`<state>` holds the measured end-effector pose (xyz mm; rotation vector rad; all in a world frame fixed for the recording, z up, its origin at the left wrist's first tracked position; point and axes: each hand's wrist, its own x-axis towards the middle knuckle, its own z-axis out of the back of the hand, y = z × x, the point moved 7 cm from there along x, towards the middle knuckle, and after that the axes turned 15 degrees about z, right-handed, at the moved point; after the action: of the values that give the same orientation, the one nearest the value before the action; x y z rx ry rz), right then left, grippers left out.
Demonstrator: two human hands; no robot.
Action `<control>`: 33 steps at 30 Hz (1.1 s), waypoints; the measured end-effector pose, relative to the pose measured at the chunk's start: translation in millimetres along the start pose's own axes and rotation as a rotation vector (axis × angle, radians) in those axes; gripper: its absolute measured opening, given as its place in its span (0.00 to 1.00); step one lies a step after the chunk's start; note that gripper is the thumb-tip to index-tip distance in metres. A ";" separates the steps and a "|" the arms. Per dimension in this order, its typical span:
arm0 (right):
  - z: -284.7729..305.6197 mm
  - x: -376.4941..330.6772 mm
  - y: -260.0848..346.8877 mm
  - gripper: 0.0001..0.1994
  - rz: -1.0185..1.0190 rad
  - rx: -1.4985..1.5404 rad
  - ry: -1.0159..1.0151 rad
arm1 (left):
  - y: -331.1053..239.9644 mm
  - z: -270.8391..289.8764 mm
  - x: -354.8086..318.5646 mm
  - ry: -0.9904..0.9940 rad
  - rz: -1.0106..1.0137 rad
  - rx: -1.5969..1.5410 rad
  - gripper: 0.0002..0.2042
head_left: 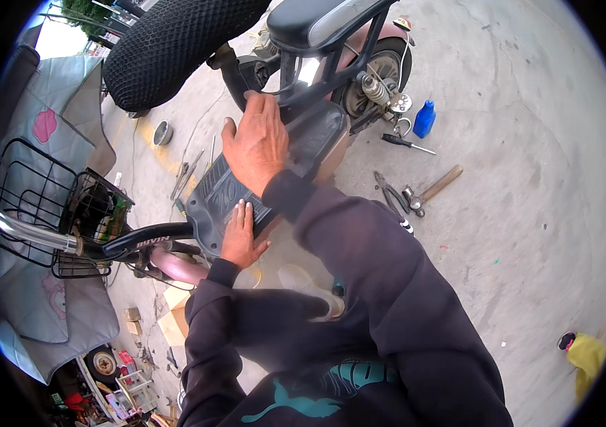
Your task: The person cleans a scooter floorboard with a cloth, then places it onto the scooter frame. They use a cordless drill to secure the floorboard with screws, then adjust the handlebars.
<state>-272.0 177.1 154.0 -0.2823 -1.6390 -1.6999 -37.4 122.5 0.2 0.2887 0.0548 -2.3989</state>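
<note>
grey concrete ground (509, 235) seen in the head view, hammer (439, 185) laid on it; scooter's black footboard (219, 191) seen centrally, left hand (241, 242) laid flat on top, nothing grasped; right hand (258, 142) held open over its rear part, nothing visibly gripped

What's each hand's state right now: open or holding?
Left hand: open, resting on the black footboard.
Right hand: open, back up, no held object visible.

Rests left hand (242, 236), fingers extended, on the dark footboard (216, 188) of a pink-and-black scooter (313, 146) at centre; sets right hand (257, 141), thumb spread, higher in the frame. Shows 1 screwdriver (397, 140), blue bottle (424, 119), pliers (385, 186) and hammer (434, 187) right of centre, wire basket (36, 168) at left.
</note>
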 end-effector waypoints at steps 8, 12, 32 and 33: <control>-33.2 -2.1 2.7 0.41 -0.122 -0.005 0.006 | -17.7 2.2 1.1 0.009 -0.036 -0.139 0.36; -46.0 -6.1 2.6 0.43 -0.115 0.067 0.026 | -42.0 31.8 10.1 0.065 -0.060 -0.569 0.27; -77.1 -10.7 12.5 0.31 0.251 -0.268 0.254 | -7.8 11.5 -9.1 -0.128 0.184 0.032 0.54; -83.1 -18.7 3.0 0.30 0.319 -0.322 0.247 | -6.9 4.6 -13.5 -0.125 0.185 0.016 0.55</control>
<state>-229.6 106.7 131.5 -0.4447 -1.0759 -1.6693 -33.0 135.9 7.4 0.1446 -0.0468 -2.2284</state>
